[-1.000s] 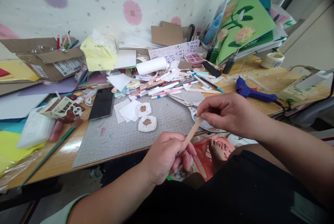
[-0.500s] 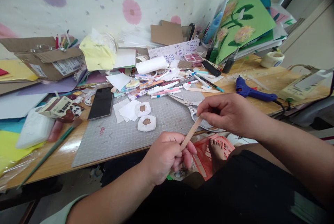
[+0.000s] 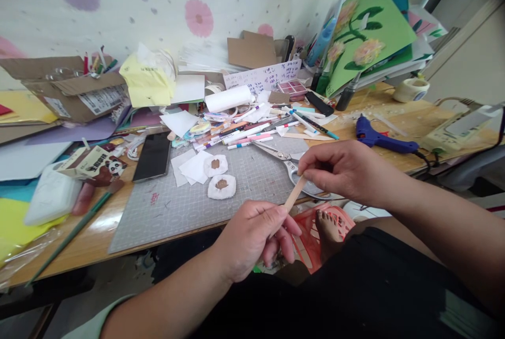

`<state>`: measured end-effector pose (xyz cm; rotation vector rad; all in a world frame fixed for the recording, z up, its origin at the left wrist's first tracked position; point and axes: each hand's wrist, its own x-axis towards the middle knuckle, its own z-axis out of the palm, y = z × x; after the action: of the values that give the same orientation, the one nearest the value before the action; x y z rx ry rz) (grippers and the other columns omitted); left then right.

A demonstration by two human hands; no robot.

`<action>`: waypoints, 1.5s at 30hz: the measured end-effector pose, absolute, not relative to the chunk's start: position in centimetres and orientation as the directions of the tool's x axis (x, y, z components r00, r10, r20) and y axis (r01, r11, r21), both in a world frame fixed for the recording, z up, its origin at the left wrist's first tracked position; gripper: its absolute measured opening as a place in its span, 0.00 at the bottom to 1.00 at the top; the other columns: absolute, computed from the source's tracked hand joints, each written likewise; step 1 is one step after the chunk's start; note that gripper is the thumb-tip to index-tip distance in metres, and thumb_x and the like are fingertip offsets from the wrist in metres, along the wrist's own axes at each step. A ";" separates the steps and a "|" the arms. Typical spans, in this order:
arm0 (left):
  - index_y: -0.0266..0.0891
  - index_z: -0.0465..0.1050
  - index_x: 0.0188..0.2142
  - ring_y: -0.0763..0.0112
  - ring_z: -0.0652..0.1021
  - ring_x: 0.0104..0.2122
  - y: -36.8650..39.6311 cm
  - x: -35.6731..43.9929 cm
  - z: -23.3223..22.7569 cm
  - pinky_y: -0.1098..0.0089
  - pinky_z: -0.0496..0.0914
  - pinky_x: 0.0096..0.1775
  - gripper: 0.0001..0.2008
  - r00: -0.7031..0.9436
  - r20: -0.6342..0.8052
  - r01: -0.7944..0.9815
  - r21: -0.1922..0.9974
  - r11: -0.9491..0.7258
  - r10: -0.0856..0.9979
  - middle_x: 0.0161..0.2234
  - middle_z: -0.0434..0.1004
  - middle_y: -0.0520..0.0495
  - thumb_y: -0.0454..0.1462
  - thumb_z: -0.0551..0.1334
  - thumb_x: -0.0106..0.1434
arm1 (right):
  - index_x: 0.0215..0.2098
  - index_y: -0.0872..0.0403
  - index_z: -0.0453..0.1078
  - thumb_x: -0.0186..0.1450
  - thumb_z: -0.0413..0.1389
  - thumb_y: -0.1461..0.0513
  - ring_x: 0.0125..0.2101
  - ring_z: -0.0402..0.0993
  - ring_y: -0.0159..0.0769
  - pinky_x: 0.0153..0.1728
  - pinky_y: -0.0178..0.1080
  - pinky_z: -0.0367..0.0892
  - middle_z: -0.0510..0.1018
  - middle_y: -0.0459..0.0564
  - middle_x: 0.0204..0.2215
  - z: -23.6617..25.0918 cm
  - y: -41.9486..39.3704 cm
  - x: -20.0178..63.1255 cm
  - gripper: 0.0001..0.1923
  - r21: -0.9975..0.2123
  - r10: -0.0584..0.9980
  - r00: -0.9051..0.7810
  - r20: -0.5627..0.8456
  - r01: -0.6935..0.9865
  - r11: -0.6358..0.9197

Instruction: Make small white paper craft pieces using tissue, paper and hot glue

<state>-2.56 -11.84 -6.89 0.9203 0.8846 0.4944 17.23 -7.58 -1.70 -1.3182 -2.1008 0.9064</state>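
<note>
Wooden craft stick (image 3: 294, 193): flat, thin, pale tan, plain surface, tilted with its far end up to the right. You hold it in the air just off the near edge of the table (image 3: 94, 233), above your lap. Only a short middle stretch shows; both ends are hidden in your hands.

Left to right: your left hand (image 3: 256, 236) takes the lower near end, fingers curled together around it, thumb lying along the top. Your right hand (image 3: 341, 170) takes the upper far end, thumb and forefinger pinched shut on it, other fingers folded in.

On the table, far left: an open cardboard box (image 3: 71, 86) with pens inside, and a small panda-print box (image 3: 92, 162) nearer. A green-handled brush (image 3: 74, 231) lies diagonal near the table edge. A dark phone (image 3: 153, 156) lies face up at the left far corner of the grey cutting mat (image 3: 177, 207). On the mat sit two white round pads (image 3: 221, 186) with brown centres, one just beyond the other, close together. Beyond the mat is a heap of markers (image 3: 244, 136) and a white roll (image 3: 229, 99). Scissors (image 3: 284, 160) lie on the mat's right part, partly behind your right hand. Further right, a blue glue gun (image 3: 381, 139) lies on the wood. Green card with paper flowers (image 3: 366, 33) leans at the far right. Below the stick, an orange basket (image 3: 311, 233) and a bare foot (image 3: 327, 226).
</note>
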 end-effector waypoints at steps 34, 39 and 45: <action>0.31 0.73 0.31 0.82 0.65 0.09 -11.6 -2.9 -7.0 0.79 0.55 0.13 0.12 0.616 -0.449 0.008 0.825 0.565 0.647 0.21 0.79 0.43 0.38 0.55 0.60 | 0.25 0.52 0.70 0.56 0.53 0.63 0.18 0.59 0.28 0.18 0.33 0.57 0.66 0.42 0.16 -1.5 -7.5 17.4 0.04 -0.755 0.908 -0.418 0.022 0.588 0.289; 0.31 0.73 0.28 0.82 0.66 0.10 -11.7 -2.9 -7.1 0.79 0.55 0.14 0.14 0.619 -0.437 0.027 0.842 0.538 0.653 0.21 0.79 0.44 0.40 0.56 0.61 | 0.26 0.52 0.70 0.56 0.53 0.64 0.18 0.59 0.29 0.18 0.33 0.57 0.67 0.42 0.17 -1.7 -7.5 17.2 0.04 -0.764 0.902 -0.432 0.012 0.578 0.287; 0.32 0.71 0.24 0.84 0.62 0.09 -11.8 -2.5 -6.8 0.80 0.51 0.13 0.13 0.557 -0.466 0.090 0.857 0.508 0.688 0.15 0.73 0.51 0.41 0.60 0.58 | 0.26 0.52 0.70 0.57 0.53 0.64 0.18 0.60 0.29 0.19 0.33 0.58 0.68 0.42 0.17 -1.8 -7.5 17.1 0.04 -0.766 0.895 -0.445 0.024 0.567 0.302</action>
<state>-2.54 -11.77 -6.76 0.9923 0.9318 0.4310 17.13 -7.49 -1.84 -1.3003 -2.1238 0.9721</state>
